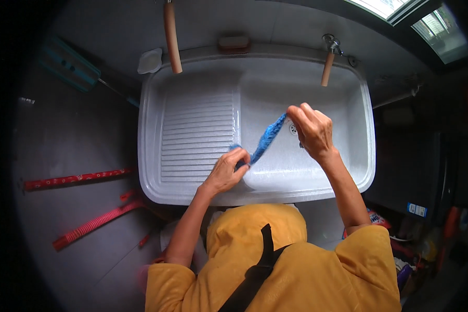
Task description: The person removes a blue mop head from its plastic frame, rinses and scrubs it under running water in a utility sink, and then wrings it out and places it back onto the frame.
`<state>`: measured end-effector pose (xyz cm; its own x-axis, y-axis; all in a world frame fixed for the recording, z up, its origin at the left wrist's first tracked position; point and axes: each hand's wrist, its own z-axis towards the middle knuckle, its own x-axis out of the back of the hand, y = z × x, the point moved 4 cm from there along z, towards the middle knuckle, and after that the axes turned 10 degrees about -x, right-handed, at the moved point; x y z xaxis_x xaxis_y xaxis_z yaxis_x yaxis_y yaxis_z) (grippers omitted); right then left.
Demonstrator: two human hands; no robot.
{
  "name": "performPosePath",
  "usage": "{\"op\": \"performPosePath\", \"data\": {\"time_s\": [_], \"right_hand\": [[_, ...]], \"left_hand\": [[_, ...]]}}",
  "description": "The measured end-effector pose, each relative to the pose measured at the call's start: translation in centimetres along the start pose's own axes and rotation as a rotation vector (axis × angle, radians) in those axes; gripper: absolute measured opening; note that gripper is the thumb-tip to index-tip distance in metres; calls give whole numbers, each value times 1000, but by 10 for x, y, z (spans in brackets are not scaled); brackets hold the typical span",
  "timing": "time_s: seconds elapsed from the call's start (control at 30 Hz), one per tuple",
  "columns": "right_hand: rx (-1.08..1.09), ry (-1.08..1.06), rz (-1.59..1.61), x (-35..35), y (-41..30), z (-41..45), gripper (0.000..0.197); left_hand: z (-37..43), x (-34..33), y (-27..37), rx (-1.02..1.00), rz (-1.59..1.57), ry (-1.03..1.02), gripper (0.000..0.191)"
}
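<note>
A strip of blue cloth (270,134) stretches slantwise between my two hands, above a white laundry sink (257,198). My left hand (228,167) grips its lower end near the ridge between the washboard and the basin; a bit of blue pokes out beyond the fingers. Higher up and to the right, my right hand (314,126) pinches the other end over the basin. Partly behind that hand is the metal drain (293,129). The ribbed washboard (197,136) fills the sink's left half.
Two taps with orange hoses, a left hose (172,39) and a right hose (327,69), hang over the back rim. A scrubbing brush (234,44) and a white dish (150,61) sit along it. Red handles (78,178) lean at left; a dark appliance (405,171) stands right.
</note>
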<state>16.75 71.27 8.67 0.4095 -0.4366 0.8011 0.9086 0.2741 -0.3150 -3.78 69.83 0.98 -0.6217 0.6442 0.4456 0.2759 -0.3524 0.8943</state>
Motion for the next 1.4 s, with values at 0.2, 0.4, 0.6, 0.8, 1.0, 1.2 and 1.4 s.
{"op": "performPosePath", "data": {"time_s": [0.2,0.4,0.6,0.8,1.0,1.2,1.4], "right_hand": [[622,-21,32,20,-62,-5,13],[975,-33,236,20,-102,-17,13],[921,-162,279,5,-82,-45,14],[-256,-275,655,-13,-26,-45,66],[-912,-991,1539,-62,-40,-30,93],[-237,-582,892,-11,-79,47,11],[-187,-348,1158,16,-119,86,19]], "left_hand": [[14,17,-42,215,-610,167,38],[39,-10,-32,474,-787,-140,75],[34,1,-5,271,-1266,26,32],[16,24,-3,174,-1342,474,39],[1,36,9,45,-1241,328,40],[-5,109,56,-177,-734,315,20],[-48,230,7,-148,-446,603,26]]}}
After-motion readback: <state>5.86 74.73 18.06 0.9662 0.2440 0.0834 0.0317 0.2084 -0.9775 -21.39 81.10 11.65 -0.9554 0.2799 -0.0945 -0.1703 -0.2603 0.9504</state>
